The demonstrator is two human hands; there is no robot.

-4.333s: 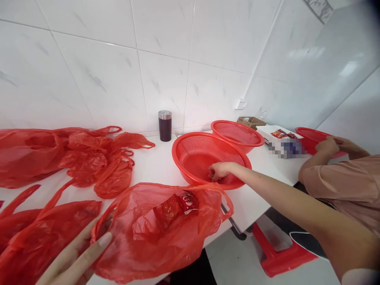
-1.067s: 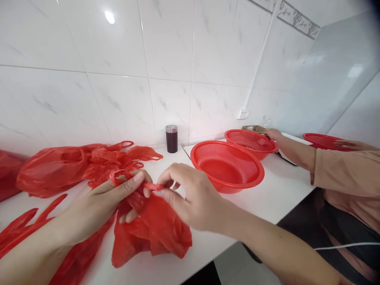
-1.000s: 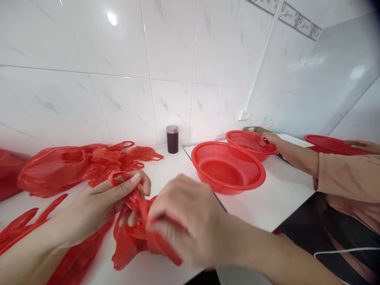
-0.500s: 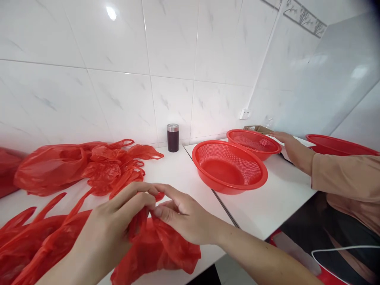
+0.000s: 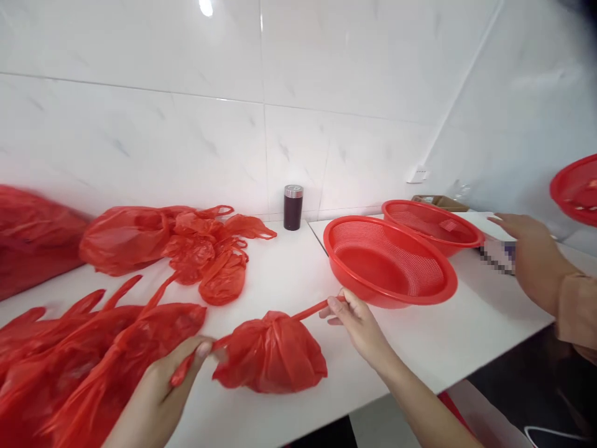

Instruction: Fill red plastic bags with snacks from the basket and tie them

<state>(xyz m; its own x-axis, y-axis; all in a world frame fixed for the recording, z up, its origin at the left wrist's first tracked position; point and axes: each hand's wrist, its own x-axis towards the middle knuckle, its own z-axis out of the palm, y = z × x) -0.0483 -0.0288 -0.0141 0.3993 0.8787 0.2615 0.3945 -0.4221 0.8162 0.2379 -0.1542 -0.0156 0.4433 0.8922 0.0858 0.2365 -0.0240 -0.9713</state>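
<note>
A full red plastic bag [image 5: 277, 354] sits on the white table in front of me, its top gathered into folds. My left hand [image 5: 175, 373] is closed on one twisted handle of it. On the other side, my right hand [image 5: 352, 314] pinches the second handle, which is stretched taut up and to the right. What the bag holds is hidden by the red plastic. To the left of my left hand lie more filled red bags [image 5: 88, 367] with their handles sticking up.
Behind are a pile of red bags [image 5: 200, 242], a dark tumbler [image 5: 293, 208] by the wall, and two red colanders [image 5: 392, 295], [image 5: 431, 218]. At right, a co-worker's hand [image 5: 536, 249] reaches over the table, and another red basin [image 5: 578, 190] is raised.
My hands have moved apart, pulling the bag's two handles outward; before, they were together over its top. The view has shifted. The basin at far right appears higher.
</note>
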